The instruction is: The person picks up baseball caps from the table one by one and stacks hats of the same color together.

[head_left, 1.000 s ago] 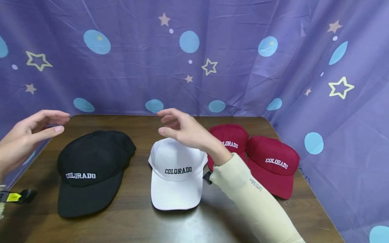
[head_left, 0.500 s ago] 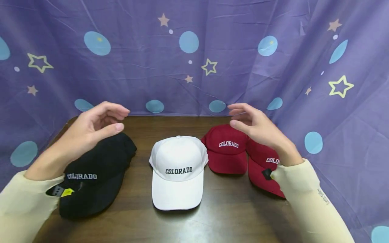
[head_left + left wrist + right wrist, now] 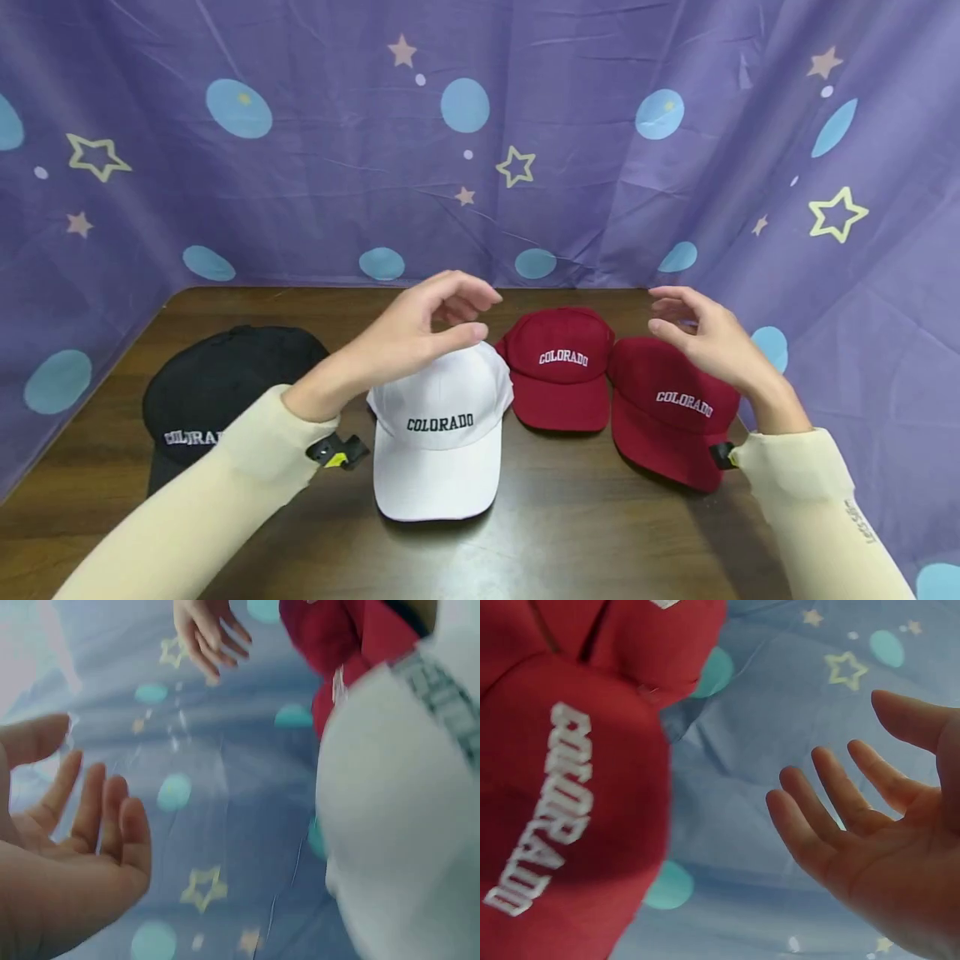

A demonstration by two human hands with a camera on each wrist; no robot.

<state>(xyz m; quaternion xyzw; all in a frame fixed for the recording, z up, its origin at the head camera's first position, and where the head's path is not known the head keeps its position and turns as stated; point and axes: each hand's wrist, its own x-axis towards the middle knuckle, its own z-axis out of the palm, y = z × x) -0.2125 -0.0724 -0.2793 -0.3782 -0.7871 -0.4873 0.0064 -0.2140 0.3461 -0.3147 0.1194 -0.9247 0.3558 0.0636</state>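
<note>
My left hand (image 3: 431, 325) hovers over the back of a white baseball cap (image 3: 438, 467), fingers loosely bent and holding nothing. In the left wrist view the white cap (image 3: 397, 802) lies apart from that hand's fingers. My right hand (image 3: 701, 337) is raised over the rightmost red baseball cap (image 3: 671, 433), its fingers relaxed and free of anything. The right wrist view shows that red cap (image 3: 570, 802) beside the open palm. Another red cap (image 3: 561, 392) sits between the white one and the rightmost one. A black baseball cap (image 3: 217, 375) lies at the left, partly hidden by my left sleeve.
All the caps rest on a brown wooden table (image 3: 570, 533), brims toward me and marked COLORADO. The two red caps stand side by side. A purple curtain (image 3: 330, 150) with stars and blue spots surrounds the table's back and sides.
My left hand has swept right, from beside the black cap to above the white cap. My right hand has moved right, from the white cap to the rightmost red cap. The caps stay put.
</note>
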